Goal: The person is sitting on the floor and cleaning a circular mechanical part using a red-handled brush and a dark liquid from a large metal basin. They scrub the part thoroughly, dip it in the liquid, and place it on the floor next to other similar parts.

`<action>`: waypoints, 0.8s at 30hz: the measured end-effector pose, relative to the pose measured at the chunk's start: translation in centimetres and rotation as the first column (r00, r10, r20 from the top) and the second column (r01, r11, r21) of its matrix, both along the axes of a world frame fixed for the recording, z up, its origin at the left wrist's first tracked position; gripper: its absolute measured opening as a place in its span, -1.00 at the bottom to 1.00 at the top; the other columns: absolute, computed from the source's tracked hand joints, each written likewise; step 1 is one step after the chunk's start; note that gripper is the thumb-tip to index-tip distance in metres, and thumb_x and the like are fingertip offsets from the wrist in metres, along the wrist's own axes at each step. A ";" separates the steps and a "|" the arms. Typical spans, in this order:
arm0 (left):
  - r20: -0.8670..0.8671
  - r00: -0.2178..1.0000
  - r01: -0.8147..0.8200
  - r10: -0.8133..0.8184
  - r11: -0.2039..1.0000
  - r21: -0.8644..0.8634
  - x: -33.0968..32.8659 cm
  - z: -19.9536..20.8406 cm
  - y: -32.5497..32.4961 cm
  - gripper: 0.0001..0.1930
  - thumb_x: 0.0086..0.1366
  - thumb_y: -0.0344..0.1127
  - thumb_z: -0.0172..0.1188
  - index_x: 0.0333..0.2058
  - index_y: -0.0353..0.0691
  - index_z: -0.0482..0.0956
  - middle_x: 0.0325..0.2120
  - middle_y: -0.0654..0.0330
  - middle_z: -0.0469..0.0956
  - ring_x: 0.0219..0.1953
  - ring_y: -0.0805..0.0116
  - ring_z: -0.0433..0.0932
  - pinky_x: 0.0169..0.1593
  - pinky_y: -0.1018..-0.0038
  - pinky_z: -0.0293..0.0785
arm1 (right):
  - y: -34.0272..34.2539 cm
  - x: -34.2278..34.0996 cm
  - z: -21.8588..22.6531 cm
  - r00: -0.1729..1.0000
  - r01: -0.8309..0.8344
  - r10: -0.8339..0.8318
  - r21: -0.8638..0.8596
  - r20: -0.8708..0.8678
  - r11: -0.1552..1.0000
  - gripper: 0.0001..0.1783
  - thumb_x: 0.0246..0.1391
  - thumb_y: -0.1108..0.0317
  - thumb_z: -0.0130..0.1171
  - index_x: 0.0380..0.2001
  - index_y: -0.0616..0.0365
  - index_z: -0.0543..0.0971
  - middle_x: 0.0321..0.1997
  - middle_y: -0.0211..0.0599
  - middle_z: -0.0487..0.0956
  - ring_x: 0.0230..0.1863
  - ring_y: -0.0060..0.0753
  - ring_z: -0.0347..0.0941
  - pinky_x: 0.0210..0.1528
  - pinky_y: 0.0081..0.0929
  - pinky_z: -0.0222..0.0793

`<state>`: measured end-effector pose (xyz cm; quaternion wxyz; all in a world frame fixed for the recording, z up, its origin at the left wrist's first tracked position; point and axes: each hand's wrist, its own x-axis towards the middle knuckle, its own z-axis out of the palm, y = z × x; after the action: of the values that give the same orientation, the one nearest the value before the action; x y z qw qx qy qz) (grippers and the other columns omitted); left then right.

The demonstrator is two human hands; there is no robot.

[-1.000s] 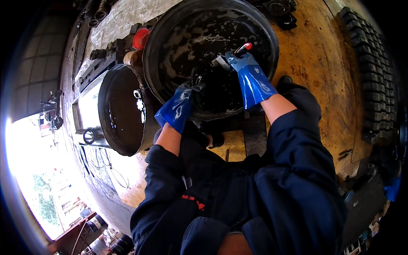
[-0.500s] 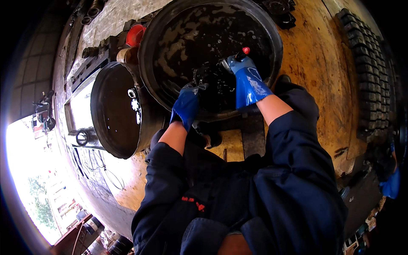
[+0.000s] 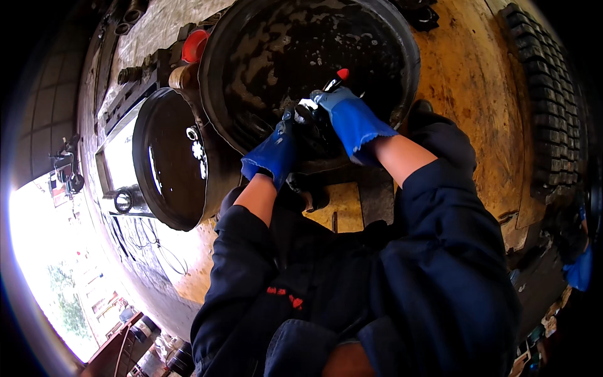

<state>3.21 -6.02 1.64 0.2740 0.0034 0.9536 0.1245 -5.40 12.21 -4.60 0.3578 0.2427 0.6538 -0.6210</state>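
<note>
A large round dark basin (image 3: 409, 78) holds dark, wet-looking liquid with pale foam streaks. Over its near side, my right hand (image 3: 355, 120), in a blue rubber glove, is closed round a slim tool with a red-tipped handle (image 3: 342, 74). The tool's working end is hidden by the glove and the glare. My left hand (image 3: 273, 151), gloved likewise, is closed at a dark, wet, shiny part (image 3: 308, 129) close to the right hand. Shadow hides the part's exact shape and most of the left fingers.
Left of the basin stands a smaller round tub (image 3: 166, 160) of dark liquid. Behind it are a red cup-like container (image 3: 195, 46) and a metal cylinder (image 3: 122, 200). A black ribbed tread-like strip (image 3: 546, 100) lies on the right. Another blue-gloved hand (image 3: 579, 270) shows at the far right edge.
My right hand has moved left and towards me with the red-tipped tool, closer to my left hand. The dark part now shows glossy between the hands. The whole view has shifted slightly.
</note>
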 end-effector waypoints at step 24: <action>-0.027 0.999 0.024 -0.026 0.998 -0.056 -0.2 -1.6 0.3 -0.53 0.48 -0.12 -0.25 0.12 -0.28 0.45 0.10 -0.08 0.48 0.19 0.07 0.40 0.26 0.34 0.23 | -0.3 -1.3 -0.3 0.843 -0.200 0.290 0.236 -0.453 0.951 -0.59 0.11 0.00 0.26 -0.15 0.08 0.65 -0.17 -0.27 0.70 -0.11 -0.38 0.60 0.01 -0.46 0.48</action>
<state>2.97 -5.70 0.04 0.2623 0.0093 0.9603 0.0942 -6.69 11.95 -4.87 0.2370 0.0256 0.8010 -0.5491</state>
